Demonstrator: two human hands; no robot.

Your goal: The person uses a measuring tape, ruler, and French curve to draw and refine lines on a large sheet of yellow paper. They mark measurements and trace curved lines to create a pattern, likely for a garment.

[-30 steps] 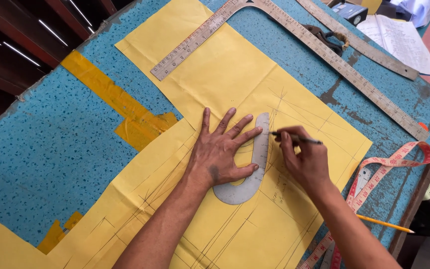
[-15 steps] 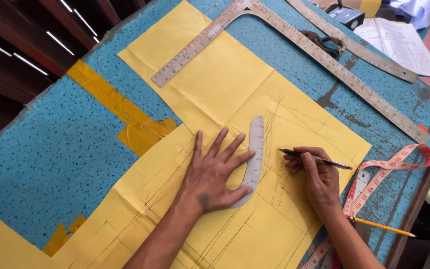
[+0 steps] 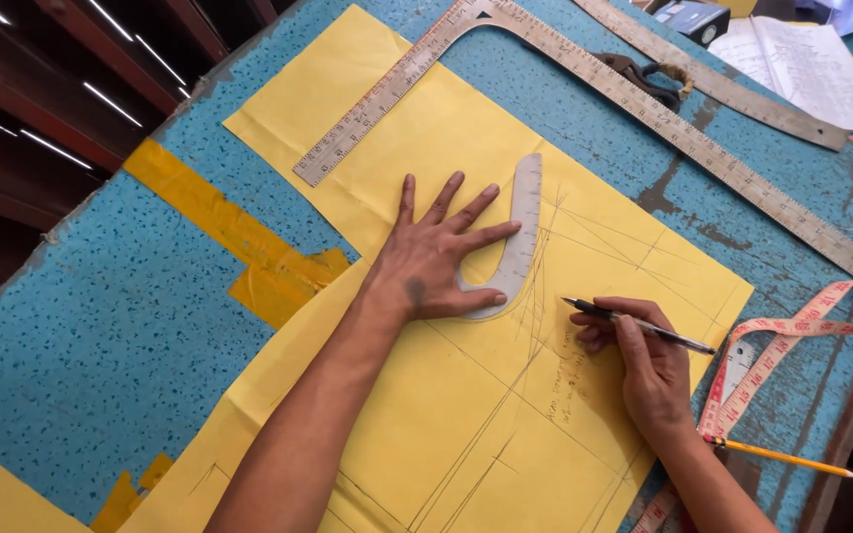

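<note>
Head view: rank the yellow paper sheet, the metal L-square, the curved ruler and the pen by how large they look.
1. yellow paper sheet, by far the largest.
2. metal L-square.
3. curved ruler, pressed flat by the left hand.
4. pen, held in the right hand; partly hidden, but clearly the smallest.

— What sort of place am I looking at?

— I judge it a tailoring or pattern-drafting workshop. A worn blue speckled worktable (image 3: 101, 345) carries a sheet of yellow pattern paper (image 3: 466, 415) ruled with drafted lines.

— What tools support that?

— I note a large metal L-square (image 3: 584, 59), a grey curved ruler (image 3: 520, 232), a pink measuring tape (image 3: 792, 345), dark shears (image 3: 644, 77), a straight metal ruler (image 3: 733, 94) and a yellow pencil (image 3: 787, 457).
</note>
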